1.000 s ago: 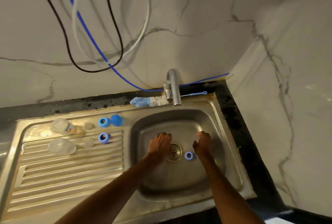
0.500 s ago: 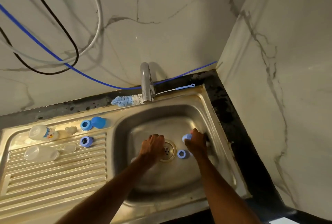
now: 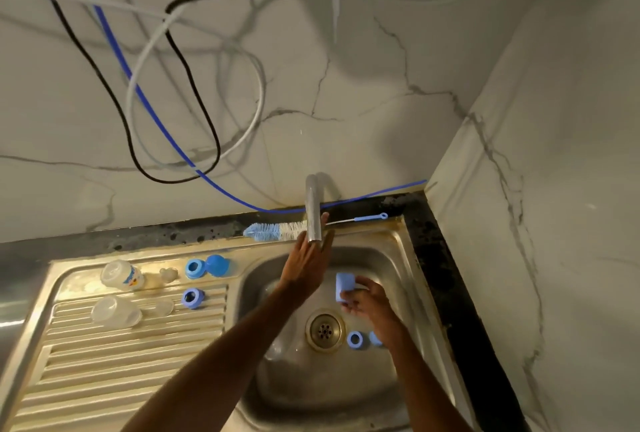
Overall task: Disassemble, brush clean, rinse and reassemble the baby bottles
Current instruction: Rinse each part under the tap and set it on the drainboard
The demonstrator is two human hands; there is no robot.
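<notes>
In the steel sink [image 3: 381, 235], both my forearms reach over the basin. To its left, the ribbed drainboard [image 3: 104, 379] carries a printed bottle [image 3: 121, 274] and a plain bottle [image 3: 116, 310], both lying down. My left hand [image 3: 304, 265] is flat, fingers straight, up at the mouth of the tap [image 3: 313, 210]. My right hand [image 3: 367, 303] grips a blue cap [image 3: 344, 288] above the basin floor. The bottle brush [image 3: 273, 231] lies along the back ledge. A blue ring [image 3: 355, 340] sits beside the drain [image 3: 325, 329].
</notes>
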